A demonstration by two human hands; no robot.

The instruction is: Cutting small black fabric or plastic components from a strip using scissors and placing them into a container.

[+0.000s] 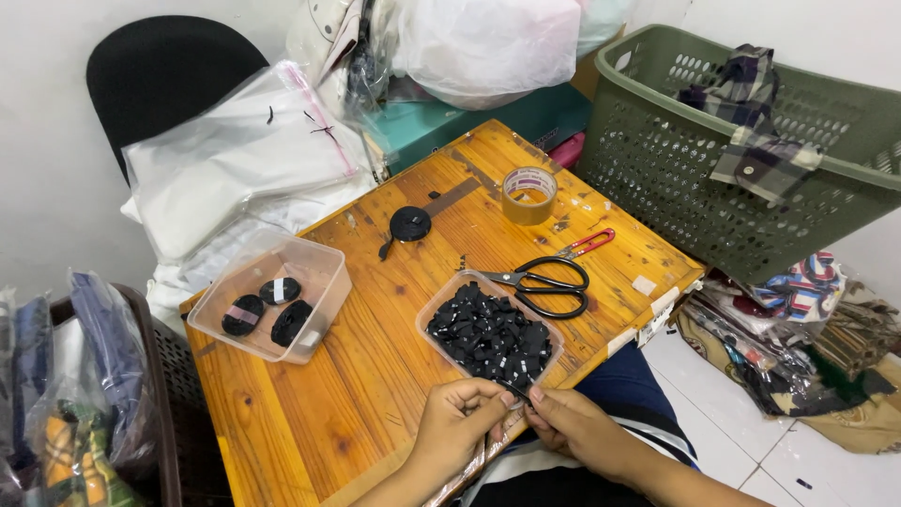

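Both hands (511,418) pinching small black piece (517,387), beside clear tub (450,305)

2 bare hands, left hand (460,422) and right hand (574,427), no gloves, rings or watch visible. Forearms bare, no sleeves in view. Lap below table edge: dark blue garment (627,383), plus dark fabric with white stripes (657,441).
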